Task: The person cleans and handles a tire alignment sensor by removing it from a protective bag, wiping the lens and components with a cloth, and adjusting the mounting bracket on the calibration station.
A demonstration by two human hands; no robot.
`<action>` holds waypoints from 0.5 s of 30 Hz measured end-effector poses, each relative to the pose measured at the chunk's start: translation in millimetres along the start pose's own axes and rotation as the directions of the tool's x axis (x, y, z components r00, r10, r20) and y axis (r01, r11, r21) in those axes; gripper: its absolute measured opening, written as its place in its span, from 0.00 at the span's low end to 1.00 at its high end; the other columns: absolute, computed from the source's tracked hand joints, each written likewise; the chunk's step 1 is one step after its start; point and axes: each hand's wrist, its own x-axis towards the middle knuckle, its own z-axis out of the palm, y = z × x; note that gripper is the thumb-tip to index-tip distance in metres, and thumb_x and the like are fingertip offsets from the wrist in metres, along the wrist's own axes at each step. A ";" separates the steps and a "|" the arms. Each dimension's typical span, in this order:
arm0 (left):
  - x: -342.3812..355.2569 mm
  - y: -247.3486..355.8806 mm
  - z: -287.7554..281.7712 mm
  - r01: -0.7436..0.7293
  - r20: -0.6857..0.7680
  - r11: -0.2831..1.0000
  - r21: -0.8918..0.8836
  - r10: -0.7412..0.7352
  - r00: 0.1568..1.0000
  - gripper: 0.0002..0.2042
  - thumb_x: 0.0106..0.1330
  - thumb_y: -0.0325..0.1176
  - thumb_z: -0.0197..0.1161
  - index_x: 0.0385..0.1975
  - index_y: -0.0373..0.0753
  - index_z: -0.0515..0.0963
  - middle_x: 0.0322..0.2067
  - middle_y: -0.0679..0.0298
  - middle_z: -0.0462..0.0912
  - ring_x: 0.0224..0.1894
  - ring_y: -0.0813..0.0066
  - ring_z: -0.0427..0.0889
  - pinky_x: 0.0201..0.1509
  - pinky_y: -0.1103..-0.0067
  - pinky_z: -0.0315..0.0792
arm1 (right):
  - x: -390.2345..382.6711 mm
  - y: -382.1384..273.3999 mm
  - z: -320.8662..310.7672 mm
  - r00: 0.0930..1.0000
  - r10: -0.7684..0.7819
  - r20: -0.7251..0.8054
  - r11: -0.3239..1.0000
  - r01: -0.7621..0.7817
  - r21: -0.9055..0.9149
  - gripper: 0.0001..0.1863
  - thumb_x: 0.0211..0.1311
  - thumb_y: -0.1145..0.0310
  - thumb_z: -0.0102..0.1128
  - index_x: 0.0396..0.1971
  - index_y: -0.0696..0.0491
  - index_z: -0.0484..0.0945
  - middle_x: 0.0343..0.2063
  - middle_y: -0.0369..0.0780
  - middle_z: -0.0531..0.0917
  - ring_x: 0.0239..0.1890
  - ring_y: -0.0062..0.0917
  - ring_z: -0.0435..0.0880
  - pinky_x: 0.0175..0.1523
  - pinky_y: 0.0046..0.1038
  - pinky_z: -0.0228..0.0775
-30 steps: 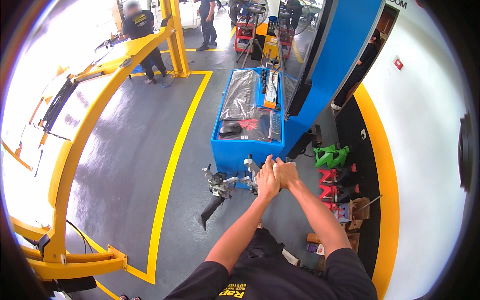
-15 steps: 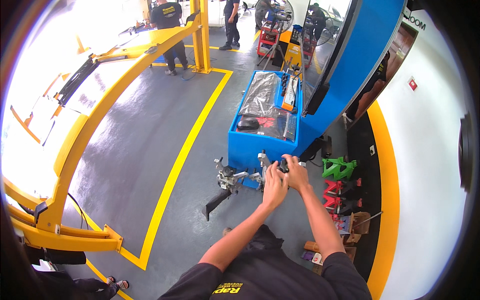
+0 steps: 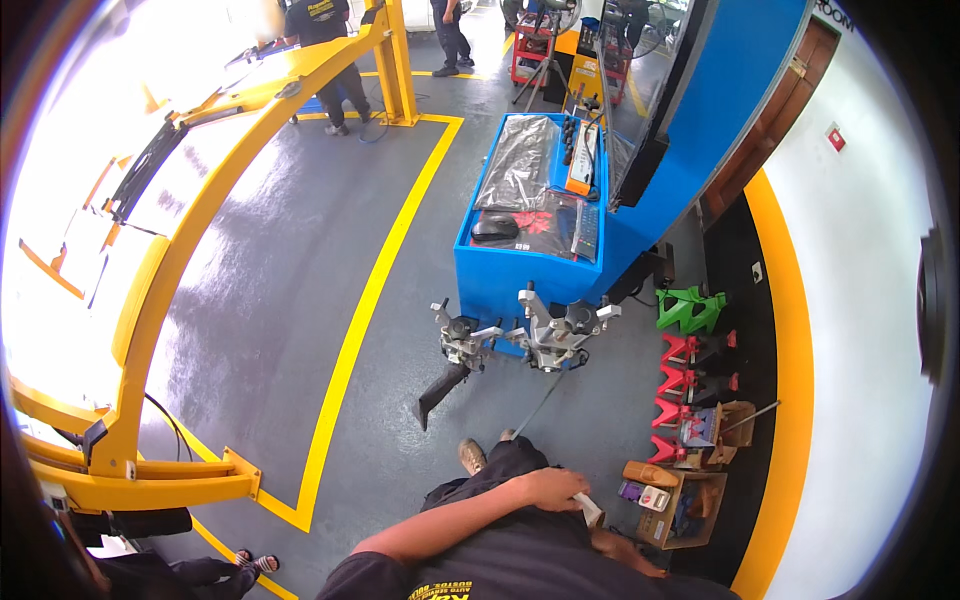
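Now lowered — hands (image 3: 552,490) (image 3: 622,550), pale object (image 3: 588,508) perhaps touched

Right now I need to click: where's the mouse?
In the head view, upper centre: the mouse is atop the blue cabinet, by its near left corner.

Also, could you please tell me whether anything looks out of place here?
Nothing looks clearly spilled or damaged. The untidiest spot is at lower right: a purple package and a white package crowd the left edge of an open cardboard box, looking haphazard compared with the orderly row of red jack stands nearby.
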 end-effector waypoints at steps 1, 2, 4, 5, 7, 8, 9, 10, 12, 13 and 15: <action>2.9 -0.3 5.9 0.019 0.058 0.999 0.027 -0.021 0.998 0.24 0.76 0.48 0.58 0.60 0.36 0.75 0.56 0.50 0.79 0.60 0.45 0.79 0.61 0.56 0.76 | 3.8 8.8 5.9 1.000 0.023 -0.004 0.999 -0.023 0.038 0.24 0.69 0.63 0.60 0.62 0.56 0.80 0.57 0.40 0.85 0.53 0.31 0.84 0.59 0.36 0.75; 5.3 0.9 7.2 0.040 0.113 0.998 0.055 -0.046 0.993 0.25 0.75 0.50 0.58 0.62 0.35 0.74 0.57 0.49 0.79 0.60 0.45 0.79 0.62 0.56 0.76 | 9.3 14.8 7.7 0.999 0.042 -0.018 0.997 -0.040 0.073 0.24 0.69 0.62 0.59 0.62 0.56 0.80 0.57 0.40 0.85 0.53 0.31 0.84 0.59 0.37 0.75; 16.7 -0.1 6.4 0.022 0.232 0.992 0.122 -0.050 0.971 0.29 0.75 0.52 0.59 0.64 0.32 0.71 0.59 0.44 0.77 0.61 0.42 0.78 0.62 0.55 0.75 | 25.1 18.5 2.0 0.997 0.057 -0.049 0.991 -0.051 0.123 0.25 0.71 0.60 0.56 0.63 0.56 0.79 0.58 0.41 0.84 0.54 0.32 0.84 0.61 0.38 0.74; 21.8 -0.8 6.9 0.012 0.251 0.991 0.132 -0.046 0.967 0.30 0.75 0.52 0.59 0.64 0.31 0.71 0.59 0.42 0.77 0.61 0.41 0.78 0.63 0.55 0.75 | 31.1 19.6 -1.4 0.996 0.062 -0.065 0.989 -0.053 0.139 0.25 0.71 0.59 0.55 0.63 0.55 0.79 0.58 0.41 0.84 0.54 0.32 0.84 0.61 0.38 0.73; 25.6 3.9 4.9 0.059 0.239 0.992 0.115 -0.085 0.967 0.31 0.74 0.53 0.60 0.63 0.29 0.71 0.58 0.41 0.77 0.61 0.41 0.78 0.63 0.55 0.75 | 38.7 22.2 -7.6 0.994 0.071 -0.088 0.985 -0.056 0.165 0.26 0.73 0.57 0.53 0.64 0.55 0.78 0.59 0.41 0.83 0.55 0.33 0.84 0.62 0.39 0.73; 25.3 10.1 2.8 0.114 0.209 0.990 0.086 -0.129 0.969 0.31 0.73 0.53 0.61 0.62 0.29 0.72 0.58 0.40 0.78 0.61 0.41 0.79 0.63 0.56 0.75 | 39.8 24.4 -10.9 0.992 0.078 -0.094 0.983 -0.061 0.175 0.26 0.73 0.57 0.51 0.64 0.55 0.78 0.60 0.41 0.83 0.55 0.34 0.83 0.63 0.40 0.72; 24.9 15.4 -0.4 0.169 0.179 0.984 0.055 -0.177 0.968 0.32 0.73 0.53 0.62 0.61 0.28 0.73 0.57 0.39 0.79 0.61 0.41 0.79 0.64 0.56 0.75 | 42.4 25.2 -14.6 0.992 0.084 -0.098 0.981 -0.065 0.182 0.27 0.74 0.56 0.50 0.65 0.55 0.78 0.60 0.41 0.83 0.55 0.34 0.83 0.64 0.40 0.72; 26.2 20.3 -4.7 0.187 0.224 0.982 0.039 -0.190 0.956 0.32 0.72 0.54 0.63 0.61 0.28 0.72 0.57 0.38 0.79 0.61 0.40 0.79 0.64 0.56 0.75 | 42.0 26.6 -19.1 0.991 0.089 -0.102 0.979 -0.068 0.193 0.27 0.75 0.55 0.49 0.65 0.55 0.78 0.60 0.41 0.83 0.56 0.35 0.83 0.64 0.41 0.71; 28.5 25.6 -11.8 0.226 0.313 0.974 0.004 -0.216 0.925 0.33 0.72 0.55 0.63 0.61 0.28 0.72 0.55 0.37 0.79 0.61 0.39 0.79 0.63 0.55 0.75 | 42.8 32.2 -23.5 0.989 0.103 -0.109 0.974 -0.078 0.211 0.28 0.76 0.53 0.46 0.66 0.55 0.77 0.61 0.42 0.82 0.56 0.35 0.83 0.65 0.42 0.71; 27.9 26.9 -6.7 0.228 0.259 0.974 -0.007 -0.218 0.941 0.33 0.72 0.55 0.63 0.61 0.28 0.72 0.55 0.37 0.80 0.60 0.38 0.80 0.63 0.55 0.75 | 40.1 41.0 -23.0 0.987 0.116 -0.112 0.971 -0.089 0.224 0.29 0.77 0.52 0.45 0.66 0.54 0.77 0.62 0.42 0.82 0.56 0.36 0.83 0.66 0.42 0.70; 19.2 26.3 3.7 0.228 0.158 0.973 -0.033 -0.220 0.962 0.33 0.72 0.55 0.63 0.60 0.28 0.72 0.53 0.37 0.81 0.59 0.38 0.80 0.63 0.54 0.75 | 35.5 56.4 -23.7 0.984 0.138 -0.113 0.962 -0.106 0.253 0.30 0.78 0.50 0.42 0.67 0.54 0.76 0.62 0.42 0.81 0.57 0.37 0.83 0.67 0.43 0.69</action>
